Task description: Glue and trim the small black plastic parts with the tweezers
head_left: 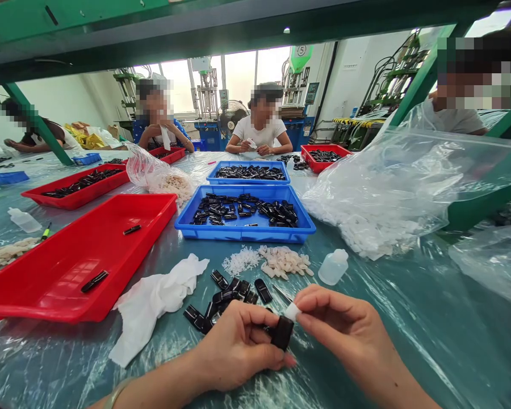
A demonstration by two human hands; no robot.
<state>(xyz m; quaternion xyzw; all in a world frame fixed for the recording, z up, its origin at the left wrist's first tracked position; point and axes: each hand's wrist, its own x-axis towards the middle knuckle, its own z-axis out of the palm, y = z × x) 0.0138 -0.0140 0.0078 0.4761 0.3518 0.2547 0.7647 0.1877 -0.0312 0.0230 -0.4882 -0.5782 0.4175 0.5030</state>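
My left hand [238, 346] is closed around a glossy black plastic piece [283, 333], its thumb and fingers gripping the sides. Between the thumb and fingertips of my right hand [344, 324] is a small white piece [292, 311], held against the upper end of the black one. A thin pointed metal tip [282, 293] shows beside the right fingertips; whether that hand holds it I cannot tell. Several similar black pieces [225, 296] lie loose just beyond my left hand. Behind them are a pile of cream-coloured bits [284, 262] and one of clear white bits [241, 260].
A red tray [106, 255] with two black pieces stands left, beside a crumpled white cloth [162, 295]. Blue trays [244, 233] of black pieces stand ahead. A small bottle [333, 267] and a big clear bag [392, 187] are right. Several people sit around the table.
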